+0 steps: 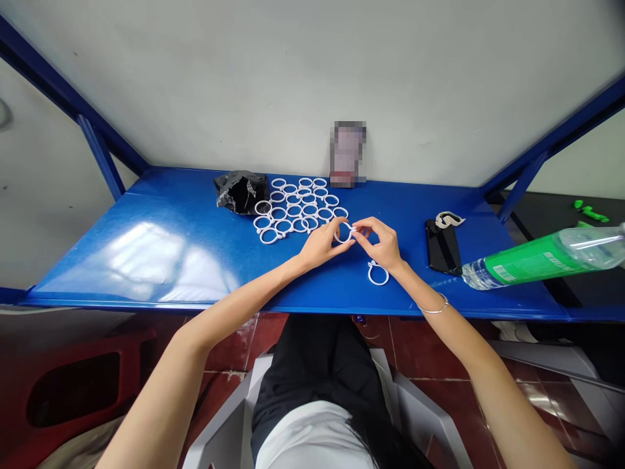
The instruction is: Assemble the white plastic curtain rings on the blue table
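Observation:
My left hand grips a white plastic curtain ring between thumb and fingers, just above the blue table. At the ring's right side, the fingertips of my right hand pinch its small eyelet end. Another white ring lies alone on the table below my right hand, its eyelet pointing away from me. Beyond my left hand, several more white rings lie spread in loose rows, some overlapping. My left hand hides part of the nearest ones.
A crumpled black plastic bag lies open left of the rings. A blurred-out upright object leans on the wall. To the right are a black phone, a pale curled item and a green-labelled bottle on its side.

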{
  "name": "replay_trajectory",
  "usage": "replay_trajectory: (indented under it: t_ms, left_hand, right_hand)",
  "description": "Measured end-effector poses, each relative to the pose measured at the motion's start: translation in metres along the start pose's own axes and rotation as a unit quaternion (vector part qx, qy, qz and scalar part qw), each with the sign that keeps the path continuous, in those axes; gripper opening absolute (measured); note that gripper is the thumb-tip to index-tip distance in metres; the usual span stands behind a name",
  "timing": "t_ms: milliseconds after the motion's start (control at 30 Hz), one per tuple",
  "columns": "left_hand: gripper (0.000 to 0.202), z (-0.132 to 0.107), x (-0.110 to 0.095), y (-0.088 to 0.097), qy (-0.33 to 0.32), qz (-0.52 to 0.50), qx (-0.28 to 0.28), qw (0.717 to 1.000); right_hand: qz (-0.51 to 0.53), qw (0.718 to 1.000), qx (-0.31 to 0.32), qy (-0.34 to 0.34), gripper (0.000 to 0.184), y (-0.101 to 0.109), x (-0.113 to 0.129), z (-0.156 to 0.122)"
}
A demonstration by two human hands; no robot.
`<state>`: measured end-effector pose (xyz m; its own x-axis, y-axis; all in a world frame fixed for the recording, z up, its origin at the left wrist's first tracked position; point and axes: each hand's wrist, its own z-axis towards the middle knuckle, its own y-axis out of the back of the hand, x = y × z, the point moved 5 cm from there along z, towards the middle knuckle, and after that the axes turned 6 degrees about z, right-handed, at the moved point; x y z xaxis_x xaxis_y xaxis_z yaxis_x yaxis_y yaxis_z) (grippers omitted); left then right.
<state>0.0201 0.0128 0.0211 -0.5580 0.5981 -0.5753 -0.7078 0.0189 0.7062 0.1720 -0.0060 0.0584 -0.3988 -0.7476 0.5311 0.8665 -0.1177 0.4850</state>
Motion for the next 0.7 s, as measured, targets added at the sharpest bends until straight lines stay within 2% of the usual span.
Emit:
replay_trajectory:
  t_ms: [400, 700]
  left_hand:
    - [0.042, -0.0011, -0.0021, -0.0028, -0.005, -0.025, 0.003, 1.0]
    - [0.042, -0.0007, -0.0033, -0.0013, -0.019, 0.002, 0.006, 1.0]
  right_hand:
    - [0.007, 1.0, 0.001, 0.007, 0.013, 0.0, 0.0039, -0.0006]
    - [0.01, 0.999, -0.017, 0.033, 0.009, 0.0027, 0.008, -0.0003]
